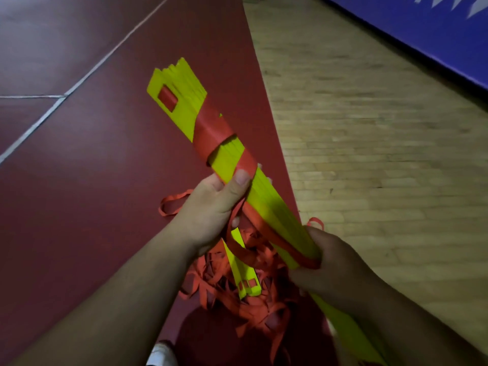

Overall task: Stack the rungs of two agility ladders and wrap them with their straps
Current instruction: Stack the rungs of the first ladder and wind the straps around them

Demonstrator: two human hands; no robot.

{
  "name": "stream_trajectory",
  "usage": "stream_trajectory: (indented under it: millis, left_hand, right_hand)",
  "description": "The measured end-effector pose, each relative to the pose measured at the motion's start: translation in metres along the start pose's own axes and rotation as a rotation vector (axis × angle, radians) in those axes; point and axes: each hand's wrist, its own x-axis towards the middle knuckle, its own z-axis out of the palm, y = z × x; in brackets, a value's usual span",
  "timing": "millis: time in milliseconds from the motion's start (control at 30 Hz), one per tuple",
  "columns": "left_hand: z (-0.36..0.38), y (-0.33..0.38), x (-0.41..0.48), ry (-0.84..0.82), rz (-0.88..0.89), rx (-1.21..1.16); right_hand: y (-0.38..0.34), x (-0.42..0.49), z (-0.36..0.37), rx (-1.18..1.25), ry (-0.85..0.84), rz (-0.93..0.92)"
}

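A sports hall: dark red court floor (79,207) with white line markings (87,72) beside wooden flooring (369,154).

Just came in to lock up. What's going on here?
A person is bundling up an agility ladder. Both hands hold a stack of yellow rungs: the left hand grips its middle, thumb against the orange strap, which is already wound round the far half; the right hand grips it lower down. A tangle of loose straps and a few more rungs lie on the red floor below.
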Motion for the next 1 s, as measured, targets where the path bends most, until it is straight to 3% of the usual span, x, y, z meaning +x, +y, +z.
stream_trajectory:
  millis: [133,267,400,467,667,800,1000]
  left_hand:
    - [-0.010,-0.002,-0.001,-0.053,0.001,0.113]
    - [-0.011,-0.004,0.000,0.111,0.040,0.195]
    - [-0.010,-0.002,0.003,0.277,0.025,0.210]
    - [-0.014,-0.001,0.004,0.276,-0.020,0.249]
    - [-0.024,0.009,0.002,0.152,-0.049,0.381]
    - [-0.027,0.006,-0.001,-0.034,-0.020,0.269]
    - [-0.015,-0.003,-0.003,-0.109,-0.056,0.035]
  right_hand:
    - [0.002,0.004,-0.001,0.185,-0.151,0.086]
    - [0.000,0.002,-0.007,0.365,-0.323,0.112]
    - [0.004,0.004,0.003,0.021,-0.060,0.057]
    - [0.008,0.004,0.010,-0.145,0.052,0.024]
    - [0.012,-0.002,0.005,-0.162,0.171,-0.031]
    - [0.008,-0.004,-0.001,0.006,0.039,0.030]
    - [0.012,-0.003,-0.005,0.443,-0.309,0.108]
